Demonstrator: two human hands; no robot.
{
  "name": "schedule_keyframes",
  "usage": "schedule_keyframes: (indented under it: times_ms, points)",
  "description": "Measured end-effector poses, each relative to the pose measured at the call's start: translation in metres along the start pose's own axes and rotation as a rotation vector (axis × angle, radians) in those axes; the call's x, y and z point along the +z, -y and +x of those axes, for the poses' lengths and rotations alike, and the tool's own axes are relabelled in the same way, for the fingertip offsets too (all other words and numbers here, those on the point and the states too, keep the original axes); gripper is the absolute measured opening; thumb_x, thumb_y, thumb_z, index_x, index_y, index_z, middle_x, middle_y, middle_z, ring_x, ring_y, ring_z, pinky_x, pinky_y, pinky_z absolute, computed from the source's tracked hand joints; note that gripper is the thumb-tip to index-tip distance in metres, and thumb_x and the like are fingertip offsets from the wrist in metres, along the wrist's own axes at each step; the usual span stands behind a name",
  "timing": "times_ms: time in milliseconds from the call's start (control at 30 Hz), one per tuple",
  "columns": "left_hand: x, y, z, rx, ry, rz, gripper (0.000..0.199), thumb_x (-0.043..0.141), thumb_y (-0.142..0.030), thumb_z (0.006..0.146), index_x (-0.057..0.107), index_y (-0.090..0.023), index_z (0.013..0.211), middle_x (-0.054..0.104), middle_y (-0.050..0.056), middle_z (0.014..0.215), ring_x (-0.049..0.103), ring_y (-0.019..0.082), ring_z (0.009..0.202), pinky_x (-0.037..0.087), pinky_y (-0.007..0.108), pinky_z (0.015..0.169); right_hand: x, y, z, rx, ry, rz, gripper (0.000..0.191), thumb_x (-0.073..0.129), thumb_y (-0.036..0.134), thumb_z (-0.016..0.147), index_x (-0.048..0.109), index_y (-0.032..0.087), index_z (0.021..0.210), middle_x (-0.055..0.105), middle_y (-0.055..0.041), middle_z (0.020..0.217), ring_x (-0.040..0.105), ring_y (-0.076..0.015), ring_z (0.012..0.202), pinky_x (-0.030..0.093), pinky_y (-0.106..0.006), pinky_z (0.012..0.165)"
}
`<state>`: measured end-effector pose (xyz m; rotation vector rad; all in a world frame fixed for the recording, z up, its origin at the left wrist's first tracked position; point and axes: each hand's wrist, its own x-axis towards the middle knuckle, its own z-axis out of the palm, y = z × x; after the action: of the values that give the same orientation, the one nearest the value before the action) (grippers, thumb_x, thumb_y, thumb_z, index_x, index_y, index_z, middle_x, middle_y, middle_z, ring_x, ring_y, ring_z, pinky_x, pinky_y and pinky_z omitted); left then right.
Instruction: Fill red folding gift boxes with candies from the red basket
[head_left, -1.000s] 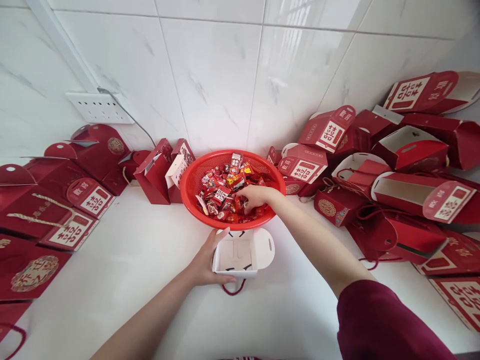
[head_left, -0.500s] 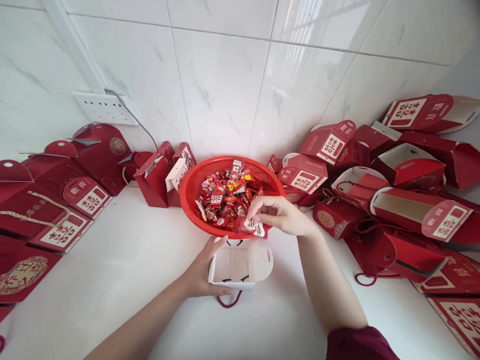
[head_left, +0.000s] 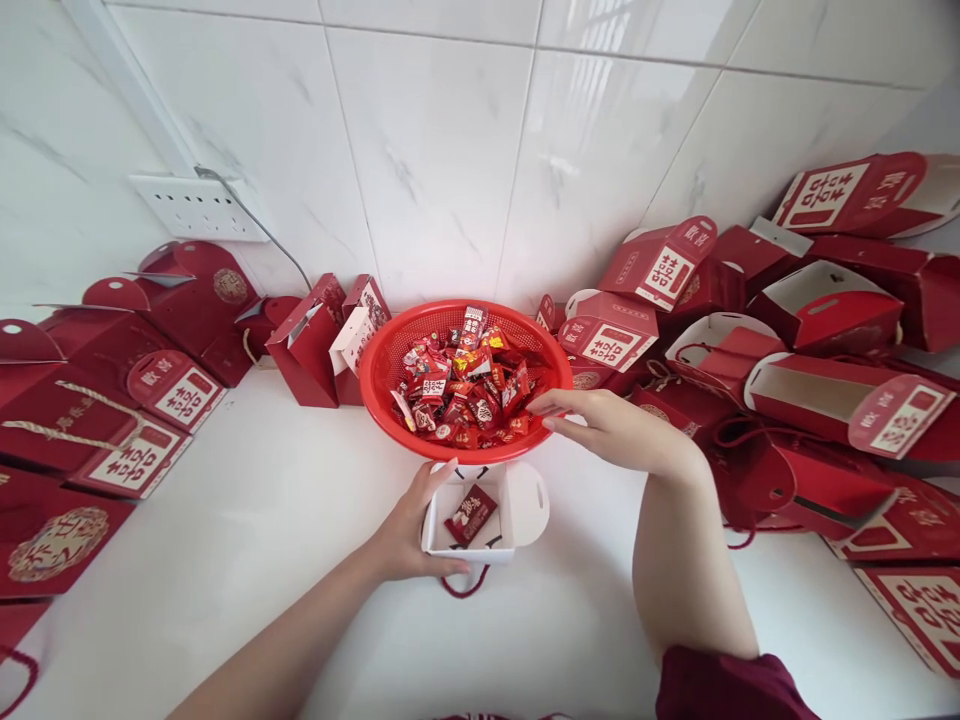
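Gripping the open white gift box (head_left: pixel 525 508) by its side, the left hand (head_left: pixel 409 530) steadies it around one red wrapped candy (head_left: pixel 472 514). Ahead of it, the right hand (head_left: pixel 600 425), empty with fingers extended, hovers at the near right rim of the red plastic basket (head_left: pixel 382 425) of candies (head_left: pixel 457 395).

Bright red basket (head_left: pixel 379 420), plain white box interior (head_left: pixel 444 497), grey-veined white wall tiles (head_left: pixel 435 150).

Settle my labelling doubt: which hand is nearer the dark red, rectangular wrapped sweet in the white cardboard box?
Left. The left hand grips the box beside the sweet; the right hand is farther, at the right rim of the round red plastic basket.
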<state>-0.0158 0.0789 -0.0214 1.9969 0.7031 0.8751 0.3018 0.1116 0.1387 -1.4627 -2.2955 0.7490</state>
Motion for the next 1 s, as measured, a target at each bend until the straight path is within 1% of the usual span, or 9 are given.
schedule_keyframes:
  times_ms: [167, 333, 433, 500, 600, 733, 833, 900, 1000]
  points:
    - [0.000, 0.003, 0.000, -0.014, -0.007, -0.022, 0.122, 0.090, -0.051, 0.058, 0.018, -0.042, 0.156, 0.032, 0.009, 0.152, 0.034, 0.044, 0.138, 0.033, 0.064, 0.114, 0.005, -0.023, 0.019, 0.209, -0.163, -0.203, 0.035, 0.038, 0.018, 0.099, 0.070, 0.019, 0.113, 0.070, -0.0096, 0.123, 0.065, -0.0270, 0.114, 0.047, -0.039, 0.099]
    - [0.001, 0.002, 0.001, -0.006, -0.001, -0.028, 0.120, 0.088, -0.053, 0.060, 0.018, -0.040, 0.156, 0.032, 0.011, 0.150, 0.035, 0.043, 0.137, 0.032, 0.064, 0.113, 0.026, -0.036, 0.050, 0.273, -0.133, -0.308, 0.042, 0.033, 0.011, 0.097, 0.063, 0.016, 0.125, 0.067, -0.0105, 0.129, 0.061, -0.0238, 0.121, 0.040, -0.036, 0.107]
    - [0.001, 0.000, 0.001, -0.007, 0.001, -0.021, 0.118, 0.087, -0.053, 0.062, 0.018, -0.038, 0.156, 0.031, 0.011, 0.149, 0.034, 0.042, 0.137, 0.031, 0.063, 0.114, 0.039, -0.033, 0.064, 0.306, -0.100, -0.366, 0.041, 0.040, 0.014, 0.095, 0.056, 0.014, 0.133, 0.058, -0.0150, 0.140, 0.053, -0.0271, 0.131, 0.019, -0.050, 0.119]
    - [0.001, -0.001, 0.001, -0.001, 0.002, -0.018, 0.117, 0.087, -0.053, 0.063, 0.018, -0.038, 0.156, 0.031, 0.011, 0.149, 0.034, 0.041, 0.137, 0.031, 0.062, 0.114, 0.045, -0.027, 0.070, 0.335, -0.067, -0.408, 0.046, 0.053, 0.027, 0.092, 0.051, 0.014, 0.137, 0.051, -0.0190, 0.146, 0.048, -0.0328, 0.134, 0.004, -0.063, 0.118]
    - [0.001, -0.001, 0.001, 0.013, 0.006, -0.018, 0.118, 0.088, -0.052, 0.062, 0.018, -0.038, 0.156, 0.031, 0.012, 0.149, 0.034, 0.040, 0.137, 0.031, 0.061, 0.114, 0.049, -0.018, 0.079, 0.378, 0.011, -0.458, 0.068, 0.076, 0.043, 0.075, 0.053, 0.015, 0.133, 0.060, -0.0204, 0.133, 0.054, -0.0382, 0.127, -0.001, -0.070, 0.114]
    - [0.001, 0.000, 0.000, 0.002, 0.008, -0.013, 0.119, 0.087, -0.054, 0.062, 0.016, -0.038, 0.156, 0.030, 0.012, 0.149, 0.034, 0.040, 0.138, 0.031, 0.062, 0.114, 0.054, -0.010, 0.095, 0.431, 0.117, -0.515, 0.063, 0.086, 0.031, 0.061, 0.065, 0.009, 0.115, 0.071, -0.0194, 0.106, 0.064, -0.0390, 0.109, 0.006, -0.067, 0.114]
    - [0.000, 0.000, 0.000, -0.005, 0.020, -0.008, 0.119, 0.087, -0.056, 0.062, 0.015, -0.040, 0.156, 0.027, 0.011, 0.151, 0.032, 0.041, 0.139, 0.030, 0.063, 0.114, 0.059, -0.010, 0.102, 0.423, 0.164, -0.520, 0.042, 0.080, 0.016, 0.064, 0.070, 0.009, 0.104, 0.073, -0.0196, 0.099, 0.067, -0.0372, 0.105, 0.026, -0.058, 0.111]
    - [0.000, 0.000, 0.000, -0.006, 0.026, -0.011, 0.119, 0.087, -0.056, 0.062, 0.015, -0.040, 0.156, 0.027, 0.011, 0.151, 0.031, 0.041, 0.140, 0.030, 0.063, 0.114, 0.061, -0.013, 0.103, 0.392, 0.174, -0.500, 0.034, 0.073, 0.011, 0.069, 0.071, 0.010, 0.104, 0.073, -0.0204, 0.102, 0.068, -0.0359, 0.103, 0.042, -0.048, 0.100]
    - [0.000, -0.002, 0.001, -0.004, 0.030, -0.014, 0.118, 0.087, -0.055, 0.063, 0.015, -0.040, 0.156, 0.025, 0.012, 0.152, 0.030, 0.041, 0.141, 0.030, 0.063, 0.114, 0.059, -0.019, 0.100, 0.347, 0.159, -0.453, 0.034, 0.065, 0.008, 0.074, 0.070, 0.010, 0.107, 0.072, -0.0220, 0.107, 0.070, -0.0353, 0.099, 0.050, -0.039, 0.081]
